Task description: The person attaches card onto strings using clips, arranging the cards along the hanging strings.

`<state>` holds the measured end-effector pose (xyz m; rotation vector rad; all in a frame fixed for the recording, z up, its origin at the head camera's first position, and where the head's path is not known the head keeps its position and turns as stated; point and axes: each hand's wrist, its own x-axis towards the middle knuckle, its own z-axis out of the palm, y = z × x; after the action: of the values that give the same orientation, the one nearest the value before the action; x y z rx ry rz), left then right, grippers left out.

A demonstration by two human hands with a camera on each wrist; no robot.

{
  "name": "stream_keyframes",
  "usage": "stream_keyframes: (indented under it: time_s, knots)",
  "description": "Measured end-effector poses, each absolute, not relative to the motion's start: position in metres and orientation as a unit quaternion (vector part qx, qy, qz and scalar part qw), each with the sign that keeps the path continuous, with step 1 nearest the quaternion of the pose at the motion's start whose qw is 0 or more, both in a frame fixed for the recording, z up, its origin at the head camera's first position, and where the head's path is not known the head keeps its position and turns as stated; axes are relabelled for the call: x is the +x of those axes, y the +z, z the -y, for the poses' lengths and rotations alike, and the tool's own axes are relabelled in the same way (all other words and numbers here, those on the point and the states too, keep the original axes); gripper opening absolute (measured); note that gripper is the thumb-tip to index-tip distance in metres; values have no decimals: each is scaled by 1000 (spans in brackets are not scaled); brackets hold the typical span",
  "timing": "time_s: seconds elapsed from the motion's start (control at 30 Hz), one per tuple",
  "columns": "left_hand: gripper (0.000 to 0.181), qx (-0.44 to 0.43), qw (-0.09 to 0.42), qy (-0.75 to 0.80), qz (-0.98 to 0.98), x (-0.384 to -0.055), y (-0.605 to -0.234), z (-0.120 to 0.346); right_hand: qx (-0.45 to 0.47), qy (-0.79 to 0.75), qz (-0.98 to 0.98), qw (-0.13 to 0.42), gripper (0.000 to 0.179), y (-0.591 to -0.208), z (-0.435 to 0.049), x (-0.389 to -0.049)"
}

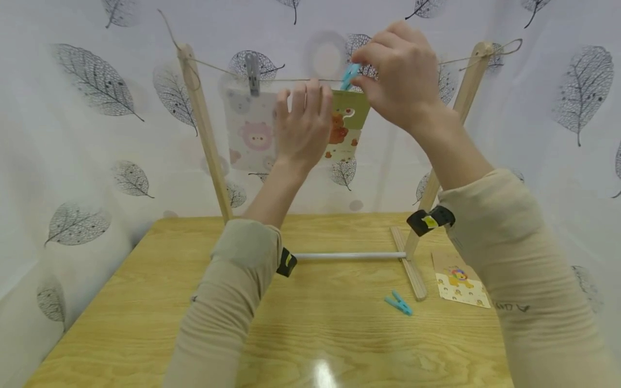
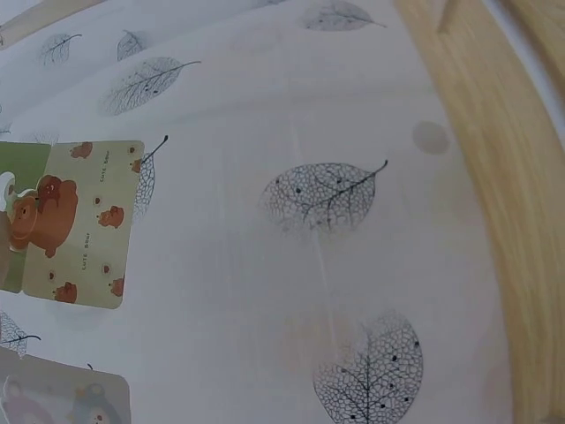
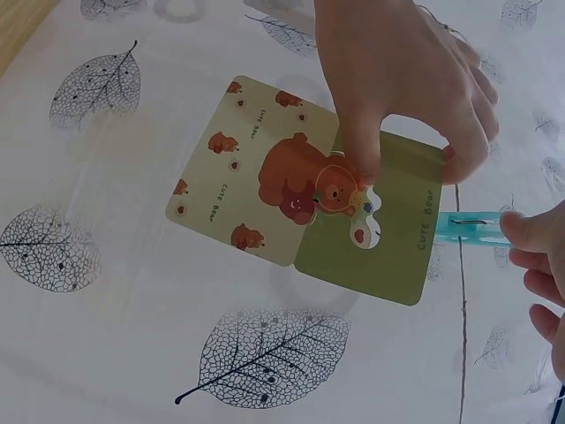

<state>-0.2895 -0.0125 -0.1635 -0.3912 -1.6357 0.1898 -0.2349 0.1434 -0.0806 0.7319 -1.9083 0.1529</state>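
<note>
Well, from the head, the right hand pinches a translucent blue plastic clothespin by its upper end, fingertips nearly together around it; the clothespin leans, its lower end at the top edge of a green-and-cream rectangular card with brown bears. The card lies below the clothespin, partly behind the left hand, which hides one side of it and whose fingertips reach up near the thin brown twine.

In the left wrist view the card sits at the left edge, cut off; the clothespin does not show, and no grip can be judged there.

In the right wrist view the left hand's thumb lies on the card's face with a finger at its edge, pinching it. The clothespin's long axis runs across the twine, roughly square to it, nose towards the card. The frame cuts off the right hand, and whether the nose has bitten the card is hard to tell.
</note>
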Motion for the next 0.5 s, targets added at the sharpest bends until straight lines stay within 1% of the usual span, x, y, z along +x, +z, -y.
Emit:
stream_keyframes:
  time_s: [0.5]
  knots:
    - [28,-149,689,92,703,-292,-163,14,304,54,818,485,19,-79,-143,-233]
